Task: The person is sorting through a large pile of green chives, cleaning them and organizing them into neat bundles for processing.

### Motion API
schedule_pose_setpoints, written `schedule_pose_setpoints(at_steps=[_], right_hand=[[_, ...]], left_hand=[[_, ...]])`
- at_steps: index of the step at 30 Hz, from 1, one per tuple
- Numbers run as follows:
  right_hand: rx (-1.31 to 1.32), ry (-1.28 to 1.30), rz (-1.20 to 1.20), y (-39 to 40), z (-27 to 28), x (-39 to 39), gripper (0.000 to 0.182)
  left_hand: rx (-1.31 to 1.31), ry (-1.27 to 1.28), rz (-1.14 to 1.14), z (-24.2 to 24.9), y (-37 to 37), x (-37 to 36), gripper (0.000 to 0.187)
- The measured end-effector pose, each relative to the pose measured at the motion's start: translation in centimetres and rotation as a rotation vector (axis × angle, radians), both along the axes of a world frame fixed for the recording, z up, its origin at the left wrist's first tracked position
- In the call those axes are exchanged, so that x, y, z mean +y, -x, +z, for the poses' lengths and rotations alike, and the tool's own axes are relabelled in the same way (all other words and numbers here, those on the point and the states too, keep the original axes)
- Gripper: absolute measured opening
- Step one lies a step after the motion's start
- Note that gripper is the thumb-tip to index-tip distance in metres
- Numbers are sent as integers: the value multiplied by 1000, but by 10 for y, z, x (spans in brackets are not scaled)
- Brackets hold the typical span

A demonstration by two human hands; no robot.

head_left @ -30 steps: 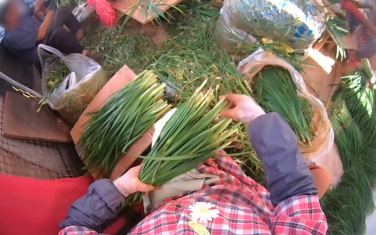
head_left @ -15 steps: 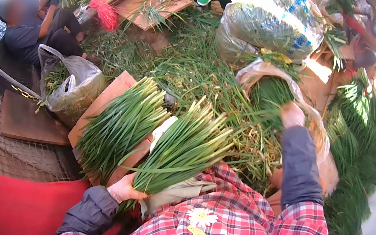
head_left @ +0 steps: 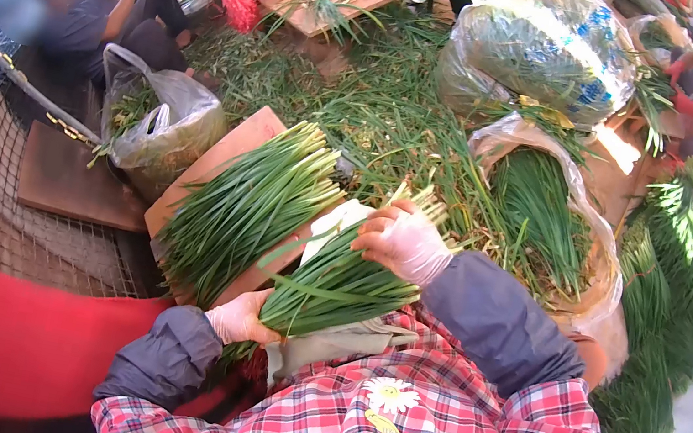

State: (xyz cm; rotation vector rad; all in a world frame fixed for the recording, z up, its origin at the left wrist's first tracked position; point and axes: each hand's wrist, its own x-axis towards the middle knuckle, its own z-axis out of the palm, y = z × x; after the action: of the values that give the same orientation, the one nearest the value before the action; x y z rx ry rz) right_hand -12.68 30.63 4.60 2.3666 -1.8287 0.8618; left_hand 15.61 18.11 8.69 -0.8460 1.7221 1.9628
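A bunch of garlic chives (head_left: 337, 294) lies slanted across my lap, pale stem ends pointing up and away. My left hand (head_left: 245, 317), in a thin clear glove, is closed around its leafy lower end. Over the upper stems is my right hand (head_left: 405, 241), gloved too, with its fingers bent down onto the chives; the fingertips are partly hidden. To the left, a second pile of garlic chives (head_left: 250, 209) rests on a tilted board (head_left: 234, 141). A piece of white cloth (head_left: 333, 228) shows between the two piles.
An open plastic sack (head_left: 609, 254) holding chives stands on the right, beside a long heap of bundled chives (head_left: 659, 364). Loose trimmings (head_left: 391, 122) cover the ground ahead. A plastic bag (head_left: 169, 116) and a seated person (head_left: 86, 13) are at left; a full bag (head_left: 542, 56) lies behind.
My right hand has come from the open sack on the right back to the stems of the bunch in my lap. The left hand keeps its hold. The view has shifted slightly.
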Motion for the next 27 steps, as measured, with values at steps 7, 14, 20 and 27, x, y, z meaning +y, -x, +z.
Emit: schedule_pose_setpoints(at_steps=[7,14,20,27], right_hand=[[-1603,-21,-637,42,12,24,21],[-944,-734,-973,152,-91,168,32],[-770,-737,-714,91,42,130,57],[-874,-801,-308,37,-10,73,64]], left_hand=[[-17,3,-53,-14,-5,-8,61],[258,396,-133,-38,-22,-7,54],[4,858,-397,18,1,11,63],[29,1018,-428,14,-1,23,62]])
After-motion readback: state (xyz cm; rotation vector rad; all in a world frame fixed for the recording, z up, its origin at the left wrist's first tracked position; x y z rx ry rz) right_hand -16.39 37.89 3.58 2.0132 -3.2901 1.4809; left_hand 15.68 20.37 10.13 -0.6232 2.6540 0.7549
